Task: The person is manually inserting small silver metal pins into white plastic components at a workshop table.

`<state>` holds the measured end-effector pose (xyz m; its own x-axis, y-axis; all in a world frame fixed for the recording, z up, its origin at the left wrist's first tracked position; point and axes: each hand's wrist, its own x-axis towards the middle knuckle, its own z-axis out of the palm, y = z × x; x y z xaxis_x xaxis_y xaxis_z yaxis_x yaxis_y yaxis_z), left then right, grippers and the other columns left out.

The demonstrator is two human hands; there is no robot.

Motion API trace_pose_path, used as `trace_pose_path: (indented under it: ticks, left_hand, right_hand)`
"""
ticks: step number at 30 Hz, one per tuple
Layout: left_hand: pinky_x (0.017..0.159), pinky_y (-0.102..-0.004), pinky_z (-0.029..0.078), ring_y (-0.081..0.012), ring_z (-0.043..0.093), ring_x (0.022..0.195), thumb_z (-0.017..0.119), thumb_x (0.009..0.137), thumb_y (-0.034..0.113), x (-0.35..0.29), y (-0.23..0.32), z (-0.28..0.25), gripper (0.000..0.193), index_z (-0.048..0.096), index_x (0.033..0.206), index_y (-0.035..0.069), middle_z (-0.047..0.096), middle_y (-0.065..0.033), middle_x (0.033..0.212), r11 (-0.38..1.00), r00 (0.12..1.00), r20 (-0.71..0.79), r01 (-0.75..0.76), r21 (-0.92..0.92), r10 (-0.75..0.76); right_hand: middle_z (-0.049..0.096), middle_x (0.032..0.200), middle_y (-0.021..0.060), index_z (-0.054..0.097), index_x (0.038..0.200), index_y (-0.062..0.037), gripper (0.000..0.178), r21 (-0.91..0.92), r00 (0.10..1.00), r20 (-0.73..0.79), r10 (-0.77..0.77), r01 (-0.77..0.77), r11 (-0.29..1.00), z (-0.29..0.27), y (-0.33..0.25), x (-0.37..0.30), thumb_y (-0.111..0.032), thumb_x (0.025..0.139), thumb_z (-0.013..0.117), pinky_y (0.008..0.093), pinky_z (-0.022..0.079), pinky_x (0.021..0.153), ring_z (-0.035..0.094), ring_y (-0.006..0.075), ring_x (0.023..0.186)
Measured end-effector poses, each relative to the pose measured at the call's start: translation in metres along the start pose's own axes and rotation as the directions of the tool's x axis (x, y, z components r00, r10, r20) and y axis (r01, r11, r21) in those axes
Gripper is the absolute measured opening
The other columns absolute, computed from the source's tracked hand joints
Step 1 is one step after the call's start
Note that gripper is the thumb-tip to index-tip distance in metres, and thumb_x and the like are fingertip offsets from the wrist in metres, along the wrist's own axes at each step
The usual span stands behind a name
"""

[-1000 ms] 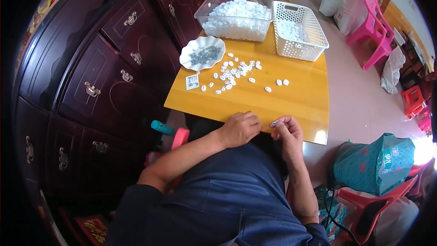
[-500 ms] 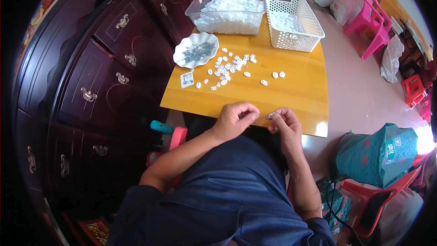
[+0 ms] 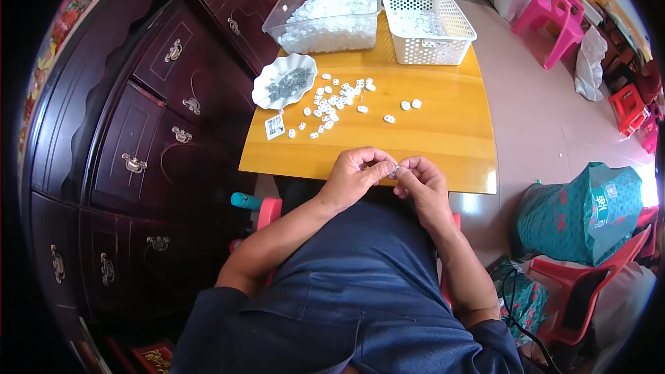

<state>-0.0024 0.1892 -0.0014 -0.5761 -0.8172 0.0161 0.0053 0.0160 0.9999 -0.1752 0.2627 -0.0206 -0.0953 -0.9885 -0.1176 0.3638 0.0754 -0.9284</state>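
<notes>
The small pieces (image 3: 389,118) are white with dark dots, the table (image 3: 436,138) honey-yellow, the basket (image 3: 429,54) white.

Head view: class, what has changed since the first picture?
The left hand has moved rightward across the gap, fingertips now at the right hand, which still pinches a small piece. The loose white pieces, scalloped plate and perforated basket stayed put.

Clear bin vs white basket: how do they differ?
The clear bin has solid, see-through walls; the white basket has opaque, perforated ones. The bin is heaped with whitish pieces; the basket holds a shallower layer. Both are open-topped and stand on the table.
</notes>
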Motion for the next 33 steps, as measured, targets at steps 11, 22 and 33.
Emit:
trace_pose_path:
  ticks: [11,22,33]
  left_hand:
    - [0.065,-0.0227,0.048,-0.0056,0.056,0.069,0.064,0.102,0.016,-0.003,0.002,-0.003,0.018,0.070,0.099,-0.001,0.066,0.0010,0.081,0.997,1.000,-0.001,-0.004,0.073,0.004]
    - [0.063,-0.0210,0.047,-0.0042,0.055,0.069,0.063,0.102,0.015,-0.005,-0.002,-0.002,0.015,0.069,0.100,0.001,0.065,0.0016,0.081,0.957,0.992,-0.033,-0.110,0.269,0.123]
    - [0.067,-0.0342,0.052,-0.0264,0.067,0.074,0.067,0.092,0.005,-0.007,0.017,0.003,0.006,0.067,0.091,-0.001,0.067,-0.0136,0.083,0.818,0.955,-0.020,-0.244,0.521,0.297]
  right_hand:
    - [0.070,0.088,0.0000,0.065,0.103,-0.0040,0.013,-0.017,0.999,-0.019,-0.042,0.042,0.999,0.002,0.000,0.000,-0.016,0.100,0.066,0.0192,0.048,0.063,0.061,0.0055,0.069]
    - [0.069,0.087,-0.0006,0.065,0.103,-0.0028,0.012,-0.044,0.997,0.017,-0.078,0.079,0.996,0.001,0.001,0.001,-0.014,0.100,0.066,0.0190,0.048,0.063,0.061,0.0047,0.071]
    - [0.065,0.078,-0.0018,0.067,0.098,-0.0010,0.008,-0.113,0.992,-0.037,-0.118,0.113,0.987,0.003,0.007,0.002,-0.009,0.097,0.068,0.0202,0.048,0.060,0.059,0.0042,0.067]
